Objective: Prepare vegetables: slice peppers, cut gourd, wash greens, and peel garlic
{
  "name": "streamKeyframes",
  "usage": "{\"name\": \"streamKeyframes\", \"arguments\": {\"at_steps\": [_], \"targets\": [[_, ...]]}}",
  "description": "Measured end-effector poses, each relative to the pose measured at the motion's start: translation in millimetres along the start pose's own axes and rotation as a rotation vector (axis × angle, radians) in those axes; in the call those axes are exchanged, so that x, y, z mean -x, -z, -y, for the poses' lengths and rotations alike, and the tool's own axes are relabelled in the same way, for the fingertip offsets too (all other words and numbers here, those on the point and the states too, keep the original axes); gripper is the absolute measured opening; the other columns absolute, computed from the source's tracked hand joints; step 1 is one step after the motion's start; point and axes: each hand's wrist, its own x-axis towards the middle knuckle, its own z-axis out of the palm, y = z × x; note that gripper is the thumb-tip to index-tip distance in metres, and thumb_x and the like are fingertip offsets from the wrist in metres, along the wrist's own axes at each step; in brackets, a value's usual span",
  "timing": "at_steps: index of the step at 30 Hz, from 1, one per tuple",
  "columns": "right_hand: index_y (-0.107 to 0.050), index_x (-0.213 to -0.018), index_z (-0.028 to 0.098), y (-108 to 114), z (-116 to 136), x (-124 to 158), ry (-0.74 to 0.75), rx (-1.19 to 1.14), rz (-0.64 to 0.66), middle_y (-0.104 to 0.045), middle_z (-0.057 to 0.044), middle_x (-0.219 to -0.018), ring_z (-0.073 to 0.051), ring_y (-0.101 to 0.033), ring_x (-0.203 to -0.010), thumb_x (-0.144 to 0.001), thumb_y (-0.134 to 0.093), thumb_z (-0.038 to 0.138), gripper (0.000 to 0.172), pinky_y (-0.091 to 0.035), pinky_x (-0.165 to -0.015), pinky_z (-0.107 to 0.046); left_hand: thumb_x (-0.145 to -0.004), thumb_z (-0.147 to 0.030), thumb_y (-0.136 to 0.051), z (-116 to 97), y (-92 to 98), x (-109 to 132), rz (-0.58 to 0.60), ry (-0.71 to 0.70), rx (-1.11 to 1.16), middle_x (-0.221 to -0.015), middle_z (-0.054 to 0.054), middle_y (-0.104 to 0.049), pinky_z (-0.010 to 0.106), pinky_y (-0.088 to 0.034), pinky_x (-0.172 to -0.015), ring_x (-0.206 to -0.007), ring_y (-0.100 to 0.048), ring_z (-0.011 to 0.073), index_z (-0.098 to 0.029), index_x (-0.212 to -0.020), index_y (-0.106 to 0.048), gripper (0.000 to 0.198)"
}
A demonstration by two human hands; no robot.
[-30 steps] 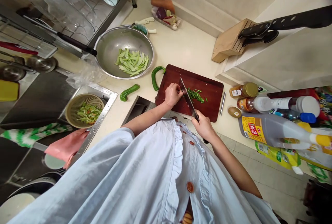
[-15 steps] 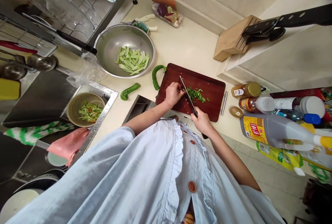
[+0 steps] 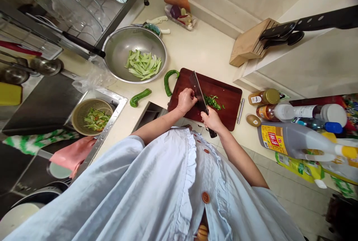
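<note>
1. Left fingers (image 3: 191, 95) are curled tight, pinning what looks like a pepper stub, mostly hidden under the left hand (image 3: 186, 100).
2. Right hand (image 3: 212, 119) is wrapped closed round the knife (image 3: 198, 90) handle, blade right beside those knuckles.
3. Chopped pepper (image 3: 212, 102) lies just right of the blade on the cutting board (image 3: 228, 95).
4. I'd say the pepper is light, waxy and probably slippery: clamp from above, fingertips tucked.
5. Whole peppers (image 3: 168, 81) lie at the board's left edge.

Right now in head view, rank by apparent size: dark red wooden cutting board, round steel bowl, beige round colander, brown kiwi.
1. dark red wooden cutting board and round steel bowl: look alike, left unranked.
2. beige round colander.
3. brown kiwi, smallest.
</note>
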Motion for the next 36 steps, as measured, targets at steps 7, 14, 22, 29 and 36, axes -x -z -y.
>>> {"name": "streamKeyframes", "arguments": {"at_steps": [7, 14, 22, 29, 36], "targets": [[-0.051, -0.094, 0.021, 19.5, -11.2, 14.4, -0.012, -0.029, -0.054, -0.049, 0.006, -0.057, -0.01, -0.042, -0.043, -0.079, -0.052, 0.037, 0.022, -0.039, -0.045, -0.023, -0.08, -0.013, -0.061, -9.3, 1.0, -4.9, -0.006, -0.111, 0.063, -0.091, 0.006, -0.061, 0.029, -0.048, -0.073, -0.075, -0.058, 0.0161, -0.017, -0.077, -0.063, 0.005], [-0.06, -0.113, 0.021, 7.4, -11.2, 46.8, 0.115, 0.357, -0.151, -0.064, -0.003, -0.073, -0.021, -0.059, -0.066, -0.086, -0.045, 0.036, 0.034, -0.044, -0.063, -0.029, -0.077, -0.01, -0.062, -0.6, 1.2, -1.9, 0.058, -0.143, 0.046, -0.087, 0.006, -0.063, 0.028, -0.047, -0.072, -0.073, -0.058, 0.0158, -0.017, -0.078, -0.066, 0.007], [-0.057, -0.129, 0.018, 18.4, -14.5, 60.5, 0.077, 0.581, -0.105, -0.066, -0.005, -0.074, -0.022, -0.061, -0.066, -0.087, -0.044, 0.029, 0.045, -0.04, -0.063, -0.028, -0.081, -0.022, -0.064, -8.3, -8.0, -0.9, 0.012, -0.093, 0.023, -0.087, 0.006, -0.063, 0.029, -0.046, -0.071, -0.075, -0.059, 0.0174, -0.018, -0.073, -0.064, 0.009], [-0.058, -0.127, 0.018, 24.0, -13.8, 61.1, 0.046, 0.546, -0.08, -0.067, -0.005, -0.075, -0.022, -0.062, -0.07, -0.088, -0.043, 0.032, 0.044, -0.043, -0.067, -0.028, -0.08, -0.018, -0.064, -8.4, -11.1, 0.0, 0.002, -0.071, 0.041, -0.087, 0.005, -0.064, 0.029, -0.046, -0.072, -0.076, -0.059, 0.0171, -0.018, -0.073, -0.064, 0.007], [-0.059, -0.12, 0.018, 25.6, -15.6, 70.3, 0.065, 0.522, -0.058, -0.066, -0.004, -0.073, -0.021, -0.061, -0.067, -0.085, -0.044, 0.03, 0.04, -0.042, -0.065, -0.028, -0.078, -0.02, -0.066, -10.0, -14.3, -1.7, 0.014, -0.044, 0.014, -0.086, 0.005, -0.062, 0.029, -0.045, -0.069, -0.074, -0.058, 0.0175, -0.019, -0.072, -0.062, 0.008]]}}
